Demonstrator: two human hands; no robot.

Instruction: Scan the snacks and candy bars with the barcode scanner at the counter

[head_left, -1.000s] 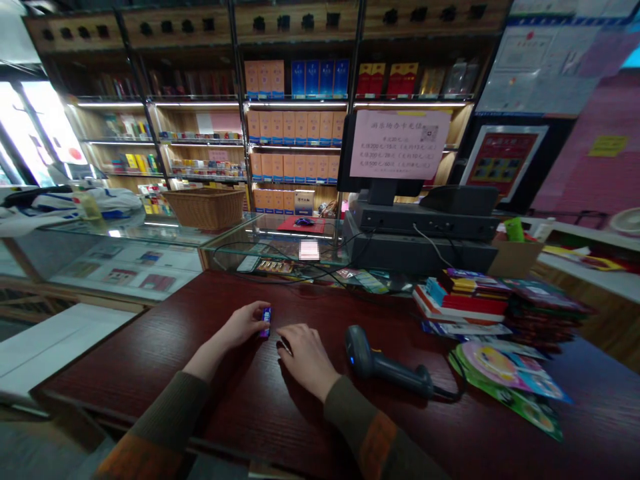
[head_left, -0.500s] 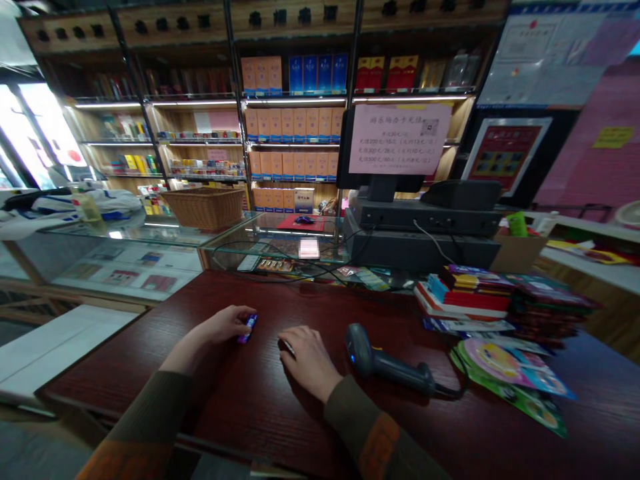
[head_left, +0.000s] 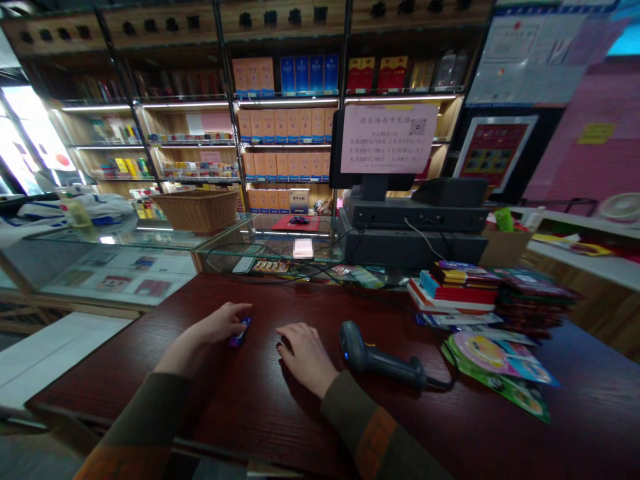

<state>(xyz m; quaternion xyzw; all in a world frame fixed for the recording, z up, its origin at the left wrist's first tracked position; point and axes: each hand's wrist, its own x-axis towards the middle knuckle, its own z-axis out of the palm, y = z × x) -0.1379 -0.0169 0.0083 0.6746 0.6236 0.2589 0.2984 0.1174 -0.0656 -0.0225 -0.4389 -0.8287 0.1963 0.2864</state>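
Observation:
At the left of the head view my left hand (head_left: 216, 328) is over the dark red wooden tabletop (head_left: 240, 413), index finger stretched out. Its thumb touches or nearly touches a small purple-and-white wrapped packet (head_left: 241, 332), which appears to lie on the wood. The lower fingers are partly hidden. My right hand (head_left: 307, 357) rests palm down near the middle of the table, its fingers apart and slightly bent; no item shows in it. Just right of it lies a dark grey barcode scanner (head_left: 380, 360), its cable running right.
Stacked packets and boxes (head_left: 457, 293) stand at the right, beside colourful flat packages (head_left: 493, 370). Behind the table are a glass counter (head_left: 240, 240), a wicker basket (head_left: 197, 212) and a register with a pink sign (head_left: 385, 140). Shelves of boxes (head_left: 290, 127) line the back.
My left index finger has lifted and straightened away from the purple packet, which stays in about the same spot. My right hand has hardly moved. The view has shifted slightly.

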